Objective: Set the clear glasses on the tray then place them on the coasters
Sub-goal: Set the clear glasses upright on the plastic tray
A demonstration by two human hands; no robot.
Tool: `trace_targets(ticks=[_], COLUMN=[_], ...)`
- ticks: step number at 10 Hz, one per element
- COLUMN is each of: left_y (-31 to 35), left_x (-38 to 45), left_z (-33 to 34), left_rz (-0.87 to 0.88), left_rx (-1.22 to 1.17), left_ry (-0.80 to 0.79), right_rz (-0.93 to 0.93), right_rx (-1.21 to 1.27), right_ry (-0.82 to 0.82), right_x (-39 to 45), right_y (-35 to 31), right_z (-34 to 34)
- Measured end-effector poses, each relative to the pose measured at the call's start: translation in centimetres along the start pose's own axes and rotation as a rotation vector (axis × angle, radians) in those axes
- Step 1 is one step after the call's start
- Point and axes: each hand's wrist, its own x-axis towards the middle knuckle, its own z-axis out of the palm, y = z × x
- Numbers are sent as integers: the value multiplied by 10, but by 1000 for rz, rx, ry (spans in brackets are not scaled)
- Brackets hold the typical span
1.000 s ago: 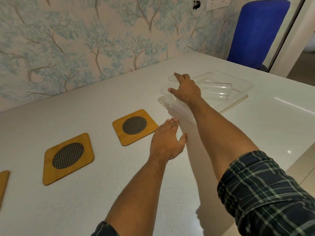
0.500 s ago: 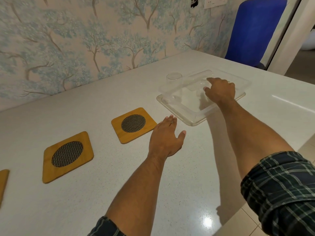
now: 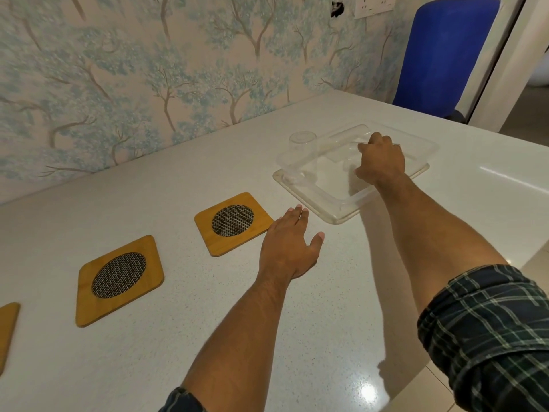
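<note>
Head view, looking down across a pale speckled bench (image 3: 297,337) set against tree-patterned wallpaper. Near the far right corner, a clear tray (image 3: 335,214), one corner overhanging nothing, all of it well on the bench. At the tray's far left corner, one clear glass (image 3: 303,144) standing mouth down. In the tray's middle, lying on its side, a second clear glass (image 3: 350,151), hard to trace because clear on clear; possibly a third behind it, not sure. Right hand (image 3: 381,162) reaching into the tray, fingers curled over the lying glass, touching it by the look of things, yet whether truly clamped cannot be told. Left hand (image 3: 289,248) flat, palm down, fingers loosely apart, gripping nothing, on the bench between the tray's near corner and the nearest coaster (image 3: 233,223). Further along toward the near left edge, a middle coaster (image 3: 120,279), then a sliver of a third coaster (image 3: 7,331) cut off at the frame's left side. All three wooden; the two fully seen with dark mesh centres, bare. Step in hand, as a judgement: standing the glasses properly on the tray, coasters not yet served. Next move calls for a firm grip round the lying glass, a lift and turn to stand it, with care against slipping or knocking the standing glass at the corner.
</note>
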Motion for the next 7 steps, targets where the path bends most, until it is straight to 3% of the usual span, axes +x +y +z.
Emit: trace_targets(ticks=[5,7], left_y=[3,2], left_x=[13,11], left_z=[-9,-6], left_rz=[14,14], left_rx=[14,19], left_ry=[3,4], right_rz=[54,32], right_rx=[204,159], right_ry=[-61,-81], right_x=[3,7], right_y=[2,3], right_z=[-8,-5])
